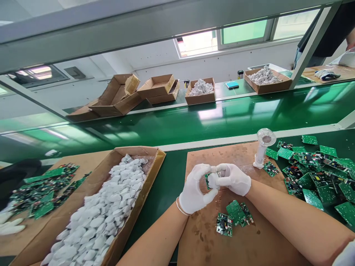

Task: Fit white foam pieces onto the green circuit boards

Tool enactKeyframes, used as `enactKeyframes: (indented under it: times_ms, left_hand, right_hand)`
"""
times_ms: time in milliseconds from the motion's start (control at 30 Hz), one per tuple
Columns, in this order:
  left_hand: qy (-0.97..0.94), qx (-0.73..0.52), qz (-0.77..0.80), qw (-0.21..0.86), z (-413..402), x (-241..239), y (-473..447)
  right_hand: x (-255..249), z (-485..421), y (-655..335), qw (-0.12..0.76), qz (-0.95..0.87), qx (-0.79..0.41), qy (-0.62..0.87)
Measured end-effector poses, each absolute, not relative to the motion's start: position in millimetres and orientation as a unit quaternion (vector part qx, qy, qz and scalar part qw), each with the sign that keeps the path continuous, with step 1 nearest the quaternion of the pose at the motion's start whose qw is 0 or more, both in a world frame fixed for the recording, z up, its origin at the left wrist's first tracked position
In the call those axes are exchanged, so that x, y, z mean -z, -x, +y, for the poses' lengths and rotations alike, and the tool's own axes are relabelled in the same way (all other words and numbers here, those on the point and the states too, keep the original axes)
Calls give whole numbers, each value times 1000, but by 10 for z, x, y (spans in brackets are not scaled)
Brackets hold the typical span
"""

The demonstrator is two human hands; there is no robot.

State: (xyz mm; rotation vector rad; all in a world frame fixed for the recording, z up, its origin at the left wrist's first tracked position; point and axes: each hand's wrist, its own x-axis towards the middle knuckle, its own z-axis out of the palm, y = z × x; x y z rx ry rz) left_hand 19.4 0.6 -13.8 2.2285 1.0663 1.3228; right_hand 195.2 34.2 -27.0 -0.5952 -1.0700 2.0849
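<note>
Both of my hands wear white gloves and meet over a brown cardboard sheet. My left hand is closed around a small green circuit board, mostly hidden by the fingers. My right hand pinches a white lump against the board; its exact outline blends with the glove. Below my hands lie several loose boards: one with components up, a green one and another beside it. A clear plastic dispenser with a round top stands upright behind my right hand.
At left, a long cardboard box holds many white pieces. Beyond it are stacked boards and another person's gloved hand. A pile of boards lies right. Behind the green conveyor are boxes of white lumps.
</note>
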Motion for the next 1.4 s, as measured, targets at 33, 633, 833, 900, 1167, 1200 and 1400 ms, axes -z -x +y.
enactKeyframes:
  times_ms: [33, 633, 833, 900, 1167, 1200, 1400]
  left_hand:
    - [-795, -454, 368, 164, 11, 119, -202]
    - [-812, -435, 385, -52, -19, 81, -351]
    - [-803, -446, 392, -49, -33, 61, -384]
    - [-803, -444, 394, -49, -31, 59, -381]
    - [-804, -447, 391, -20, -11, 64, -414]
    - [-802, -452, 391, -15, -6, 75, -409]
    - [-798, -458, 391, 27, 14, 193, -325]
  right_hand:
    - [246, 333, -1953, 349, -423, -804, 230]
    - [310, 230, -1817, 351, -551, -687, 317]
    - [305, 218, -1826, 349, -581, -649, 345]
    - [293, 227, -1822, 357, -561, -678, 314]
    - [307, 219, -1804, 364, -544, -672, 347]
    - [315, 219, -1805, 364, -543, -675, 343]
    - [342, 243, -1825, 344, -561, -672, 339]
